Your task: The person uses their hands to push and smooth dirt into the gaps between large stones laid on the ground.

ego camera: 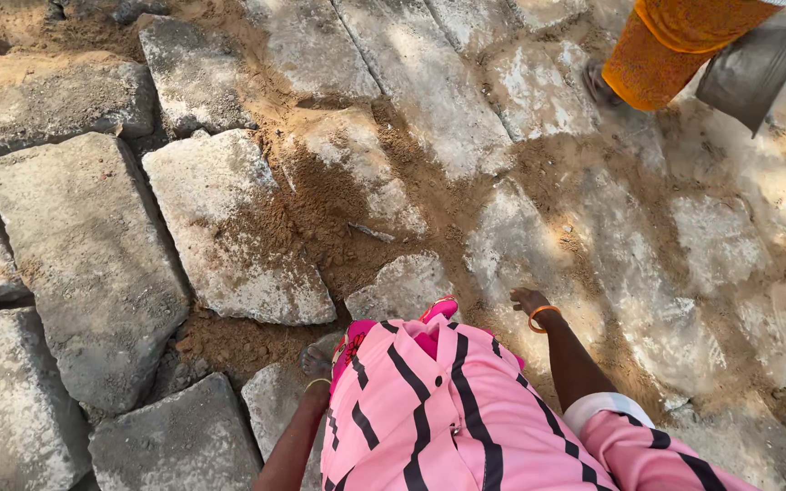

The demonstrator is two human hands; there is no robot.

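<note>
Pink striped shirt (448, 418); hands (528, 300) empty, over stone slabs (93, 264) lying lengthwise.

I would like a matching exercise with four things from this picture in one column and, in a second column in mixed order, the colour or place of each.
Things:
1. bangle on the right hand
2. shirt
3. other person's garment
4. metal pan

Colour or place:
A. pink with black stripes
B. grey, at the top right edge
C. thin orange ring at the wrist
D. orange cloth, top right, above a foot

Pairs: 1-C, 2-A, 3-D, 4-B

Both hands hang empty over the stone blocks; the left hand is near the sand.
</note>
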